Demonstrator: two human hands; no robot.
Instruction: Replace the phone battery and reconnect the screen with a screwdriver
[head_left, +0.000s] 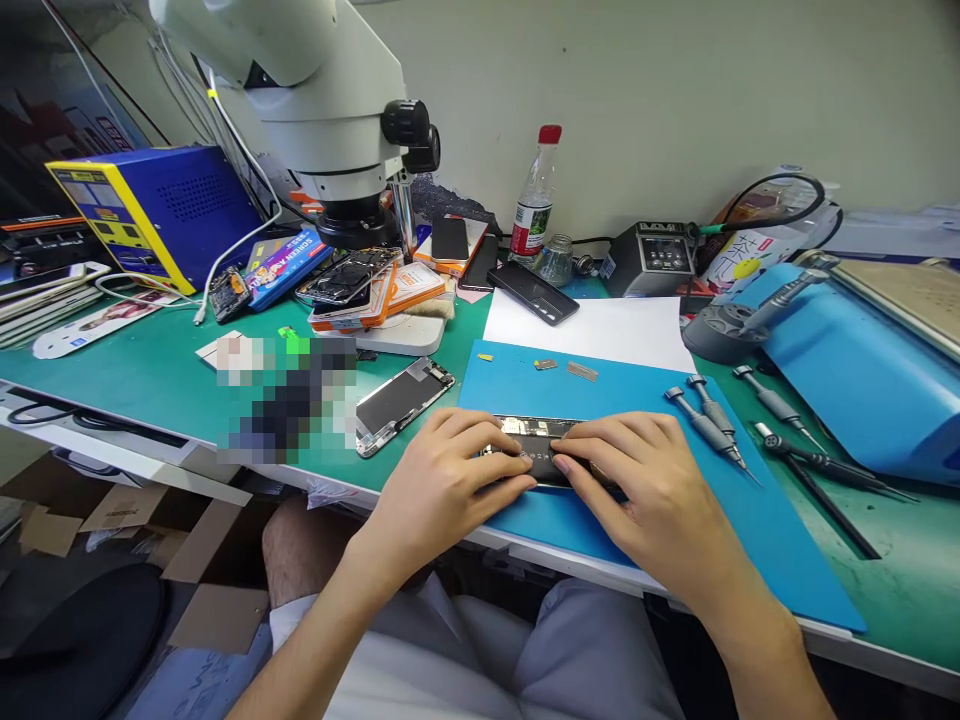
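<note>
An opened phone body [536,450] lies on the blue mat [637,388] near the table's front edge, its dark battery and bright circuit parts facing up. My left hand [450,470] grips its left end, with the fingers closed over the edge and onto the battery. From the right, my right hand [637,475] holds the other end, its fingertips on the battery's right part. The hands cover both ends of the phone. Left of the mat rests a detached phone screen [403,402]. Small metal pieces [582,371] sit on the mat behind the phone.
Grey screwdrivers [705,428] and black tweezers [832,462] lie at the right. A microscope [322,120] rises at the back left, beside stacked phones and boxes. Behind the mat are white paper [600,322], a black phone case [534,292] and a bottle [534,205].
</note>
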